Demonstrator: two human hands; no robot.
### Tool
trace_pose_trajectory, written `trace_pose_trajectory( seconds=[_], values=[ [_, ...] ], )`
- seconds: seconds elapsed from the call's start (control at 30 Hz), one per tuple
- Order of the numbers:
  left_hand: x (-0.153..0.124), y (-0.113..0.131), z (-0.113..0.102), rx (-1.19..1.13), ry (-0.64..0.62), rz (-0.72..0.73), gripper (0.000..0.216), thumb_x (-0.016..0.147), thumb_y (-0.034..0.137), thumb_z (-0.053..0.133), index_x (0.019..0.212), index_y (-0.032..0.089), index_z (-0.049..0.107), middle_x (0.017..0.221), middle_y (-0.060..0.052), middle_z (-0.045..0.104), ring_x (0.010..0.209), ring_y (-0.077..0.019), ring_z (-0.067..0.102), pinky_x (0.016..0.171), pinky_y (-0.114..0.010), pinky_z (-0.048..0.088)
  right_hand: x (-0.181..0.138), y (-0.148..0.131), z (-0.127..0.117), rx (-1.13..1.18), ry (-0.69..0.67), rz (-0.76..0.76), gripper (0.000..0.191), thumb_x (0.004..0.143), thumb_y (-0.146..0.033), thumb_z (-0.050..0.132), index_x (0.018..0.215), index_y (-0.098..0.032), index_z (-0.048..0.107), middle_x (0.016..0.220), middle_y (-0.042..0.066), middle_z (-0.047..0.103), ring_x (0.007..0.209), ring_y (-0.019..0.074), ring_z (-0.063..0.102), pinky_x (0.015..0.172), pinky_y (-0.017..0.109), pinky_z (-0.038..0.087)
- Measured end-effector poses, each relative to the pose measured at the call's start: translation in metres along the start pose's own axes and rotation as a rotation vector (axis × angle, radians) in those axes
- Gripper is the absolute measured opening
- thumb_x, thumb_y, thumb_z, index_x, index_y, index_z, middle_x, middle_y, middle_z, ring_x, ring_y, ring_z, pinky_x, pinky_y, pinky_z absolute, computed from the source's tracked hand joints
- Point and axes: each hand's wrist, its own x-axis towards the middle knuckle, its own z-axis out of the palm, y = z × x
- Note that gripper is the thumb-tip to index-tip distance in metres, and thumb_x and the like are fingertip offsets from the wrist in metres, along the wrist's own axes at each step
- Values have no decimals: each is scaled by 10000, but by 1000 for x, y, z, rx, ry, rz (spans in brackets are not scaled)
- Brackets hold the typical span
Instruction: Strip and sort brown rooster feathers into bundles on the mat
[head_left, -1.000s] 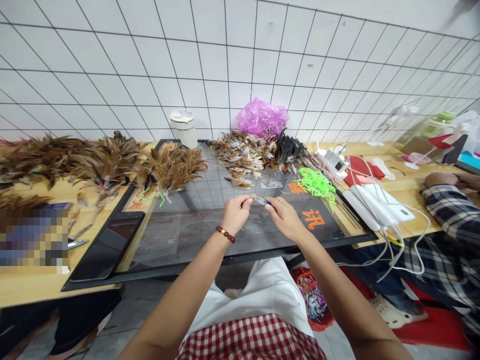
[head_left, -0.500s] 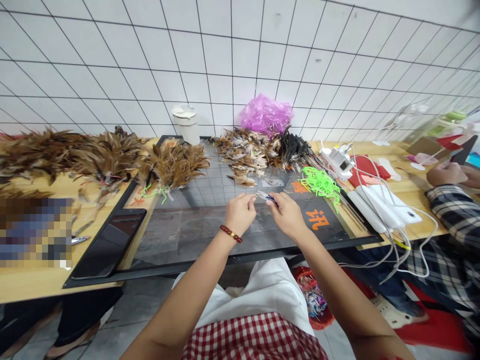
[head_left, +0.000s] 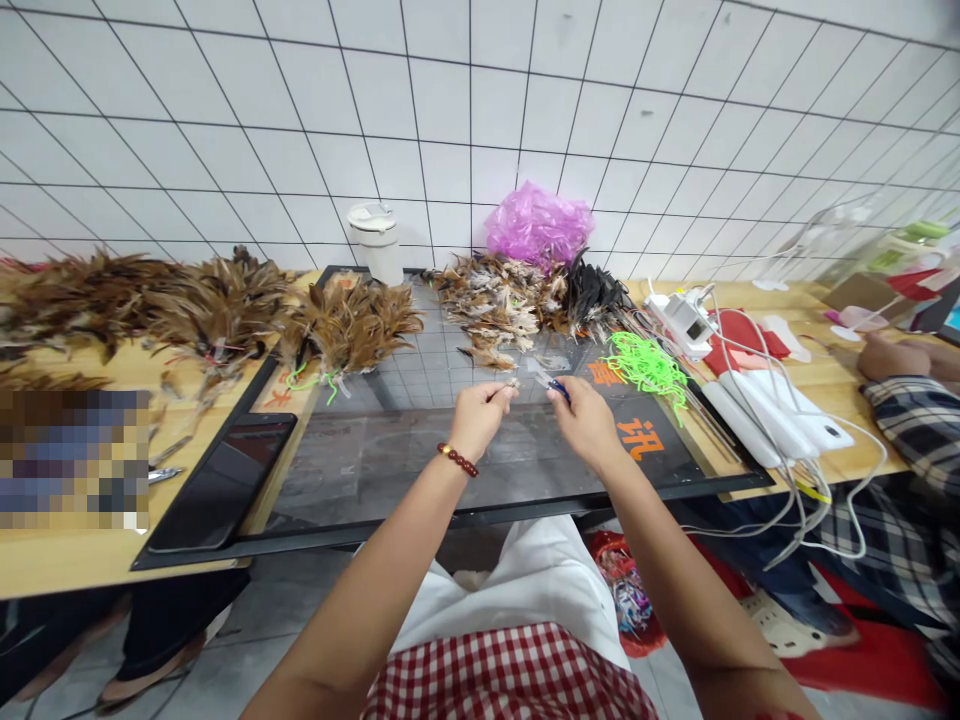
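My left hand (head_left: 481,412), with a dark red bead bracelet at its wrist, is closed in a pinch. A small pale tuft (head_left: 513,383) shows at its fingertips, too small to name for sure. My right hand (head_left: 585,418) is wrapped round small blue-handled scissors (head_left: 559,387), whose metal tips point up and left. A short gap separates the tips from my left fingers. Both hands are over a dark glass panel (head_left: 420,460). Just beyond them lies a heap of loose brown and white feathers (head_left: 499,305), with black feathers (head_left: 596,295) at its right.
Bundled brown feathers (head_left: 352,320) lie to the left, near a black phone (head_left: 221,485). A lidded white cup (head_left: 376,245) and a pink plastic bag (head_left: 538,225) stand by the wall. Green strings (head_left: 645,365) and white chargers with cables (head_left: 772,410) are at right. A co-worker's sleeve (head_left: 915,420) shows beyond.
My hands have moved apart, the scissors' tips drawing away from my left fingertips to the right. A pale tuft now shows more clearly in my left fingers. The view has shifted slightly.
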Motion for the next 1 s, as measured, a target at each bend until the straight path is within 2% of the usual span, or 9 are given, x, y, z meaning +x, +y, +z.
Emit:
trace_pose_trajectory(
  seconds=[0.1, 0.3, 0.4, 0.5, 0.6, 0.73, 0.8, 0.87, 1.0],
  values=[
    [2, 3, 0, -190, -30, -146, 169, 693, 290, 596, 652, 132, 642, 523, 23, 477, 396, -45, 297, 403, -207, 189, -2, -2, 4, 157, -42, -69, 295, 891, -340, 409, 1071, -184, 583, 973, 77, 646, 902, 199, 587, 798, 308, 432],
    [-3, 8, 0, -244, -74, -131, 170, 682, 281, 632, 651, 114, 638, 515, 27, 448, 385, -25, 279, 378, -192, 148, -2, -14, 8, 232, -7, -107, 299, 904, -337, 388, 1043, -176, 598, 974, 71, 658, 919, 183, 596, 817, 281, 431],
    [-5, 10, -3, -335, -129, -185, 180, 664, 276, 671, 679, 99, 644, 524, 24, 454, 379, -9, 257, 374, -177, 145, 7, -3, 5, 8, -18, 44, 324, 917, -341, 353, 1063, -184, 596, 970, 84, 651, 877, 196, 601, 771, 289, 432],
    [1, 13, -9, -463, -126, -270, 172, 676, 256, 669, 698, 91, 626, 524, 27, 454, 366, 5, 219, 365, -161, 146, 16, 17, 4, -321, -111, 156, 324, 899, -347, 387, 1097, -189, 589, 1017, 116, 615, 863, 222, 594, 728, 308, 422],
    [13, 15, -15, -504, -86, -304, 139, 694, 224, 650, 707, 92, 610, 523, 33, 446, 357, 9, 205, 355, -152, 144, 22, 34, 4, -496, -148, 161, 342, 900, -335, 380, 1130, -178, 578, 1048, 143, 577, 902, 245, 570, 738, 333, 407],
    [31, 14, -18, -416, -74, -257, 129, 699, 215, 646, 701, 89, 616, 526, 32, 446, 359, 4, 227, 355, -155, 154, 25, 42, 4, -566, -35, 118, 332, 867, -336, 452, 1102, -156, 603, 1119, 168, 538, 1032, 301, 486, 828, 397, 364],
    [39, 12, -18, -361, -17, -212, 135, 703, 225, 647, 689, 94, 618, 521, 35, 440, 361, 1, 233, 357, -159, 148, 29, 41, 6, -494, 44, 81, 335, 841, -316, 498, 1125, -169, 596, 1163, 156, 530, 1064, 306, 458, 866, 417, 344],
    [45, 8, -18, -328, 16, -162, 138, 708, 233, 644, 688, 99, 621, 517, 39, 433, 362, -1, 228, 361, -164, 138, 35, 36, 12, -300, 87, 17, 340, 828, -291, 513, 1138, -180, 598, 1165, 137, 546, 1046, 277, 475, 879, 404, 352],
    [49, 0, -20, -316, -156, -132, 167, 710, 264, 643, 685, 99, 623, 513, 31, 440, 370, -8, 251, 367, -168, 146, 53, 14, 35, 360, 20, -38, 258, 814, -293, 522, 979, -171, 678, 943, 83, 642, 831, 179, 559, 791, 321, 426]
  ],
)
